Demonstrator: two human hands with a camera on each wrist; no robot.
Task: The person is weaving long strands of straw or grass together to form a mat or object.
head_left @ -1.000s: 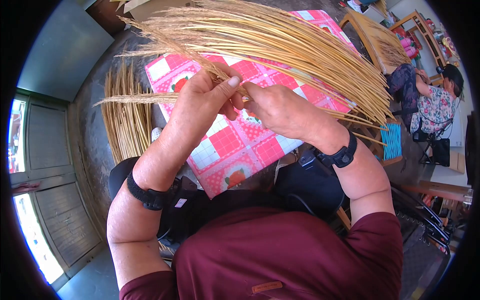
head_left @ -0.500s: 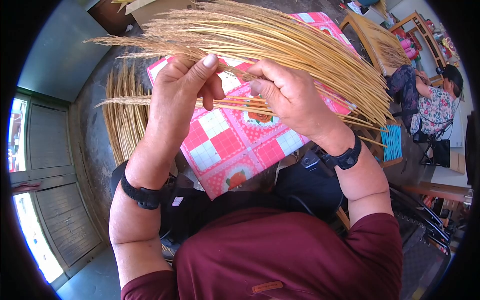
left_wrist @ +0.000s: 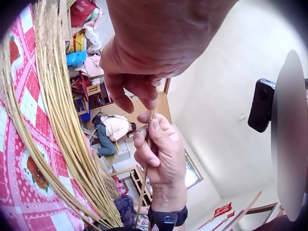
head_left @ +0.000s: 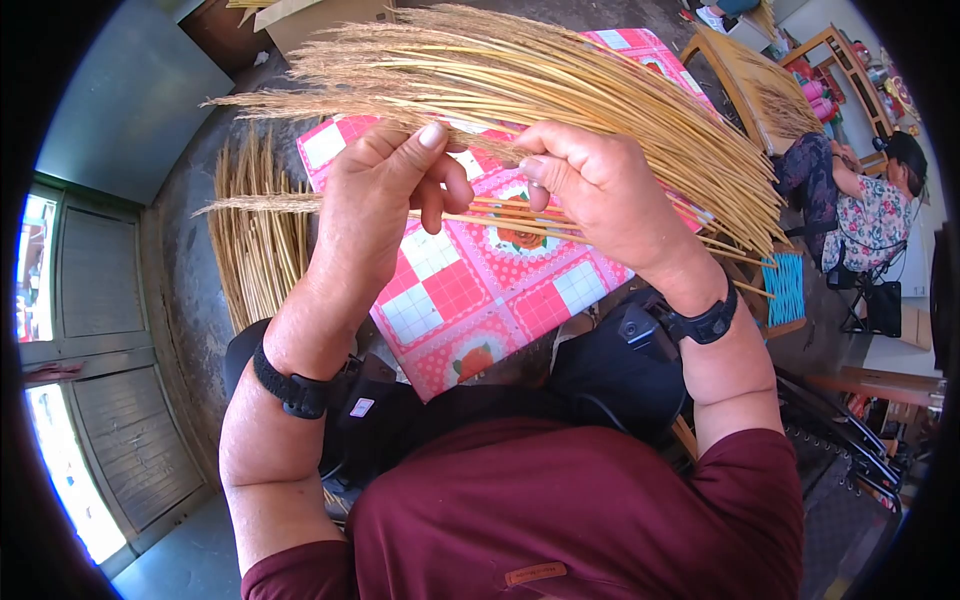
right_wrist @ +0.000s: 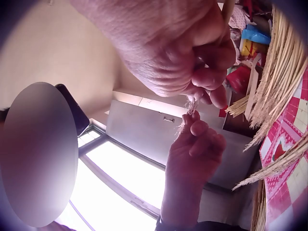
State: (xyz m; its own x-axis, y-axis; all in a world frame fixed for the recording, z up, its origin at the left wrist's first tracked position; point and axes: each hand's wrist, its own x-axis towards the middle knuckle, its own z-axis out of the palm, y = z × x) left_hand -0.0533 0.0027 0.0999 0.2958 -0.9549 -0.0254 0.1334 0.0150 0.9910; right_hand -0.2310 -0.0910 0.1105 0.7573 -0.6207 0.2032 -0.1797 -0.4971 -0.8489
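Both hands hold one feathery reed above the table. The left hand [head_left: 375, 185] pinches its plume [head_left: 290, 103] between thumb and fingers, the other fingers loosely bent. A short way to the right, the right hand [head_left: 605, 195] pinches the same reed, thumb against curled fingers. In the left wrist view the right hand [left_wrist: 161, 149] grips it, with the stalk [left_wrist: 142, 192] running down past the palm. The left hand [right_wrist: 195, 147] in the right wrist view pinches wispy fibres. Below the hands a few separate reeds [head_left: 265, 203] lie across the pink checked tablecloth [head_left: 455, 300].
A large bundle of reeds [head_left: 600, 85] covers the table's far side. More reeds [head_left: 255, 260] lie on the floor at the left. A seated person [head_left: 870, 205] in a flowered top is at the right, near a stool with blue webbing [head_left: 783, 288].
The hands first moved apart along the reed, the left hand going left, the right hand right. Since then both have shifted slightly to the right, still holding it.
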